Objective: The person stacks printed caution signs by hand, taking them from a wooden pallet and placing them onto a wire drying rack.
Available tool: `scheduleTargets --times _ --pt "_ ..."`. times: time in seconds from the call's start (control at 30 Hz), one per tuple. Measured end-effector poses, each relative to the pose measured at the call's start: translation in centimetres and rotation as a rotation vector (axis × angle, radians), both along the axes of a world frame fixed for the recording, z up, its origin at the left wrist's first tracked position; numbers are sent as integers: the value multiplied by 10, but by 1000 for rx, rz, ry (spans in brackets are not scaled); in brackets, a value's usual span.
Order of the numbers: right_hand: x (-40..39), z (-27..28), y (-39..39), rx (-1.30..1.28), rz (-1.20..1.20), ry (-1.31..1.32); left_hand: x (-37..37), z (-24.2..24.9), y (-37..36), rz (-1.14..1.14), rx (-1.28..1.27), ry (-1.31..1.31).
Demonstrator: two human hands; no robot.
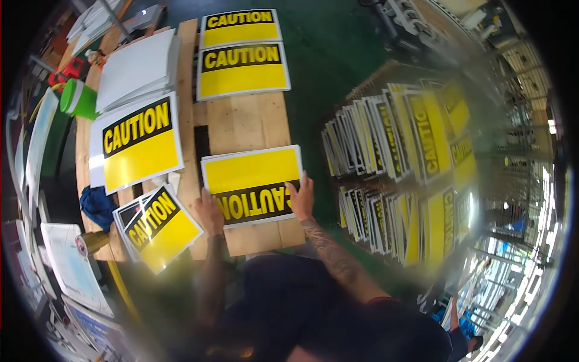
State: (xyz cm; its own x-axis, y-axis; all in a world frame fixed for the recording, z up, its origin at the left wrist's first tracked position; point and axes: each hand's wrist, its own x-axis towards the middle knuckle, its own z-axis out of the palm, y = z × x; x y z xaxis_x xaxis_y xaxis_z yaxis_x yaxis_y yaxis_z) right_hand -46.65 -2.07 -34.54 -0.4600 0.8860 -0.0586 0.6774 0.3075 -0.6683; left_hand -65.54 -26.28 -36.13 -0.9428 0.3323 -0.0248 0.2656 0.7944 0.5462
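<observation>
An upside-down yellow and black CAUTION sign (253,172) lies in front of me at the near end of a wooden pallet-like table (247,123). My left hand (209,212) grips its lower left edge. On the opposite side, my right hand (301,198) has its thumb over the face and its fingers along the right edge. Left of my left hand, a tilted CAUTION sign (158,226) rests partly over the table's front edge. Above that one lies another CAUTION sign (143,158), overlapping white sheets beneath it.
Two CAUTION signs (244,71) sit at the table's far end. A stack of white sheets (136,69), a green and white container (78,99) and blue cloth (98,207) are at the left. Rows of upright signs (395,136) fill the right side. A person (461,341) stands at lower right.
</observation>
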Motion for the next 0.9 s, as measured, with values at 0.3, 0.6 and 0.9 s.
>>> scheduleTargets --times 0.3,0.6,0.9 --pt "18 -19 0 -160 -29 -15 20 -4 -53 -453 -16 -228" --pt "242 225 68 46 -384 169 39 105 -12 -447 -213 236" --pt "598 201 120 329 -1091 -202 189 216 275 -1083 589 -138"
